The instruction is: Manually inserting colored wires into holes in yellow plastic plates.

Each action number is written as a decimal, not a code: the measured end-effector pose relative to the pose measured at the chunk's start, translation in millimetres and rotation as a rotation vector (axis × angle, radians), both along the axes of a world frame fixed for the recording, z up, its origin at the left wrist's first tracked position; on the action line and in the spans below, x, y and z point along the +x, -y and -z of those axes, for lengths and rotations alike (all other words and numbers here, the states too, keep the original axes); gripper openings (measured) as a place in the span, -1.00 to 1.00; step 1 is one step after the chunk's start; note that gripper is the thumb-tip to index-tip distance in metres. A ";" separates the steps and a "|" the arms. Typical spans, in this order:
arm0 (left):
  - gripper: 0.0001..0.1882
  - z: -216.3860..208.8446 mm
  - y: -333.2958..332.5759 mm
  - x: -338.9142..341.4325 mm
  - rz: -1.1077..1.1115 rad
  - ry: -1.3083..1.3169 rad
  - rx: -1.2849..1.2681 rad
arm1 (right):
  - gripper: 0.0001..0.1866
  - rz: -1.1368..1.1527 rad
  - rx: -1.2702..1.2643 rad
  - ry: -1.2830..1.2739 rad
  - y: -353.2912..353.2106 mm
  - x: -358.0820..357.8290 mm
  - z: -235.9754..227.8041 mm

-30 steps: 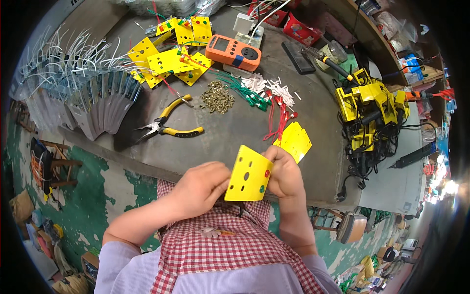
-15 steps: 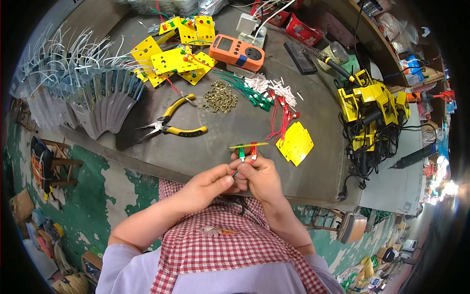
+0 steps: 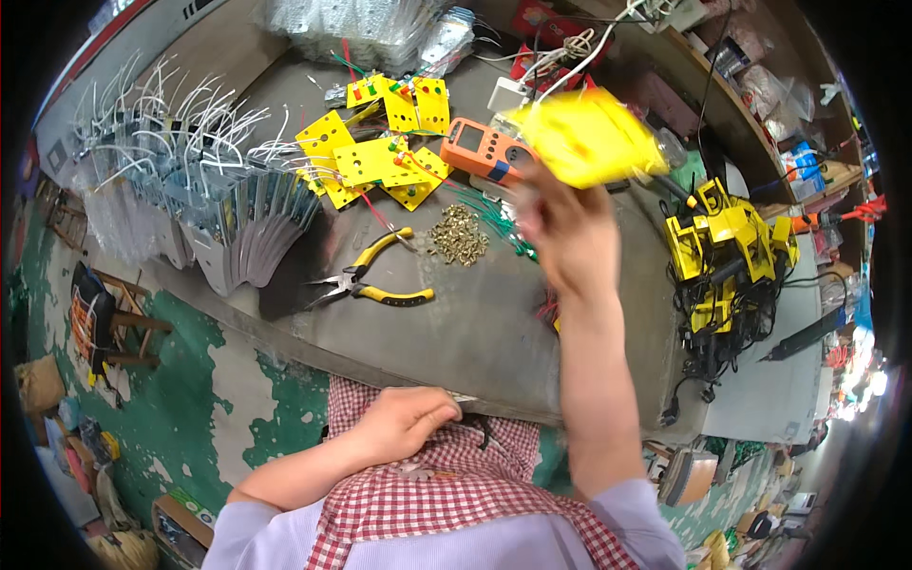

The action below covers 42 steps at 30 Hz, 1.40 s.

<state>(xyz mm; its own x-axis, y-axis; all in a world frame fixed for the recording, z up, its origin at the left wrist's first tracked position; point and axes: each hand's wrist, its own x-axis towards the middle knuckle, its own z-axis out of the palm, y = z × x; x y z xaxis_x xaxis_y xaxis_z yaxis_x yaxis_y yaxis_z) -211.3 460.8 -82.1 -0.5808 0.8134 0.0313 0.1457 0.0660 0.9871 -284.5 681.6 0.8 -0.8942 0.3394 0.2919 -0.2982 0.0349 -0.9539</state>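
Observation:
My right hand [image 3: 570, 237], smeared by motion, is raised over the far right of the table. It is closed on a blurred yellow plate [image 3: 591, 138] that hides part of the orange meter [image 3: 484, 150]. My left hand [image 3: 410, 423] lies curled at the table's front edge against the checked apron; whatever is in its fingers cannot be made out. Left of my right forearm are a heap of small brass-coloured pieces [image 3: 458, 236] and green leads [image 3: 496, 218]. Yellow-handled pliers [image 3: 353, 279] lie with their jaws apart.
Yellow plates with red and green parts [image 3: 370, 161] lie at the back. Grey panels with white wires [image 3: 242, 237] stand at the left. Yellow parts with black cables [image 3: 741, 237] are heaped at the right. Clear plastic bags [image 3: 351, 33] line the far edge.
My hands have parted. The right one has swung up and away with the yellow plate, while the left has dropped back to the table edge. The view has shifted slightly.

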 end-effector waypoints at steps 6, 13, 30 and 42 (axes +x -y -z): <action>-0.85 -20.0 -15.7 -16.6 0.312 -0.238 -0.035 | -0.39 -0.094 0.319 0.034 17.1 -109.7 0.2; -0.66 15.0 9.8 -19.8 0.499 -0.317 -0.227 | -0.32 0.253 0.903 0.377 -62.3 96.9 64.4; -0.59 -15.7 -58.3 -9.0 0.192 -0.367 -0.074 | 0.12 0.549 0.838 0.573 -70.5 185.8 72.1; -0.74 -8.5 -46.4 -38.4 -0.445 0.399 0.178 | -0.73 0.245 1.013 0.184 -43.2 74.3 81.7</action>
